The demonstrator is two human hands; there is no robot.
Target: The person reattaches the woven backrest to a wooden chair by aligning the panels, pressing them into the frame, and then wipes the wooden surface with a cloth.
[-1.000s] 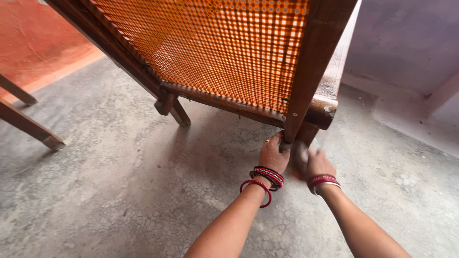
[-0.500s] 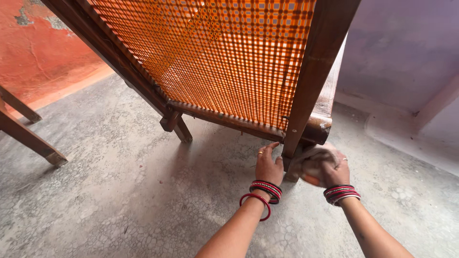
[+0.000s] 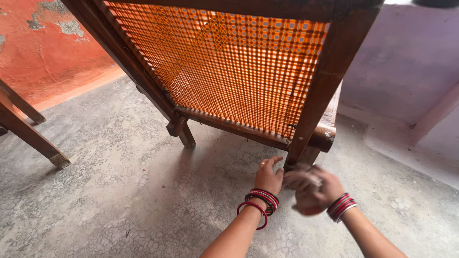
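Cracked grey concrete floor (image 3: pixel 110 191) bears wooden chair (image 3: pixel 306 124).

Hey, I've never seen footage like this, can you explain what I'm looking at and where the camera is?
The camera sits on a person's head and looks down at their own two bare arms. No machine is involved. The left hand rests open beside the dark wooden leg of a chair with an orange woven panel, tipped over a grey concrete floor. The right hand is blurred and seems to grip a pale cloth against that leg. Both wrists wear red bangles.
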